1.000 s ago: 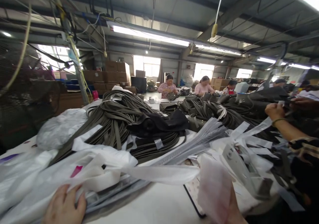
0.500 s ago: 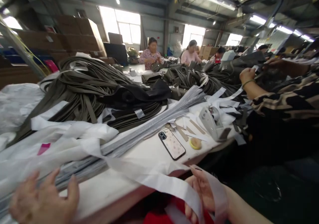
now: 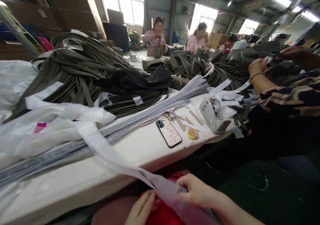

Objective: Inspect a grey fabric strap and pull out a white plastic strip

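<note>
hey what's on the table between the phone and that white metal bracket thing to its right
In the head view, a small round yellow roll lies between the phone and the white bracket, with a few flat tan strips just behind it.

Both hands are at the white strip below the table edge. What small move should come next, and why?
Probably the left hand should close on the white strip. The right hand already pinches it, while the left only lies open beside it and the strip trails loosely onto the table.
</note>
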`<state>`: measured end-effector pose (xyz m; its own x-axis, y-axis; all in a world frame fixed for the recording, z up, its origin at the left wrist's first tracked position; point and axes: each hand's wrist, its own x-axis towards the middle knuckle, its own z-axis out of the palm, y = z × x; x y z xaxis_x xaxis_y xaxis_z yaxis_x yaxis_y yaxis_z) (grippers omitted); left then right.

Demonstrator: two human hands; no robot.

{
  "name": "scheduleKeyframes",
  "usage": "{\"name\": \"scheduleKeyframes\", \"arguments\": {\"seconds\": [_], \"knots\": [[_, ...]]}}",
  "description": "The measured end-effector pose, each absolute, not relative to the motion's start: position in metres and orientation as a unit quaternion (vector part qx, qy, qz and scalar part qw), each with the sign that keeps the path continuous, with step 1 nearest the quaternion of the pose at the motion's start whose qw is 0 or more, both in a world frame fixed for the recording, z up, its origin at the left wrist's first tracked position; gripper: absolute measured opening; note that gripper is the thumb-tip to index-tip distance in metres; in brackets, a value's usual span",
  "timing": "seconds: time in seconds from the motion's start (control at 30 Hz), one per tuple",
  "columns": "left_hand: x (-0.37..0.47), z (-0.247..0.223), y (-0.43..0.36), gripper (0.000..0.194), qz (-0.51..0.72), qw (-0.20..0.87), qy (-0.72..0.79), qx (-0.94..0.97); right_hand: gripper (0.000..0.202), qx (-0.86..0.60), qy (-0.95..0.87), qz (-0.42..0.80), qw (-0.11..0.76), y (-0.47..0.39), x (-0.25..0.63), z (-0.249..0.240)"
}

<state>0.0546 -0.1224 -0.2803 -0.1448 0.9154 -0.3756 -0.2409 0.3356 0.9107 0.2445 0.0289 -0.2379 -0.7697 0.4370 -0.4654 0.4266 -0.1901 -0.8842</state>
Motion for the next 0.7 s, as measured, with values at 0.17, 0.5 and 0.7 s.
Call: {"name": "scheduleKeyframes", "arguments": {"seconds": [0.17, 0.5, 0.7], "knots": [[0.084, -0.279, -0.11, 0.059, 0.593, 0.682, 0.4, 0.152, 0.041, -0.345, -0.641, 0.684, 0.047, 0.019, 0.243, -0.244], [0.094, -0.311, -0.108, 0.04, 0.608, 0.671, 0.414, 0.098, 0.008, -0.376, -0.719, 0.571, 0.122, 0.017, 0.245, -0.253], [0.091, -0.306, -0.109, 0.052, 0.591, 0.671, 0.433, 0.115, 0.01, -0.337, -0.766, 0.537, 0.102, 0.016, 0.247, -0.255]]}}
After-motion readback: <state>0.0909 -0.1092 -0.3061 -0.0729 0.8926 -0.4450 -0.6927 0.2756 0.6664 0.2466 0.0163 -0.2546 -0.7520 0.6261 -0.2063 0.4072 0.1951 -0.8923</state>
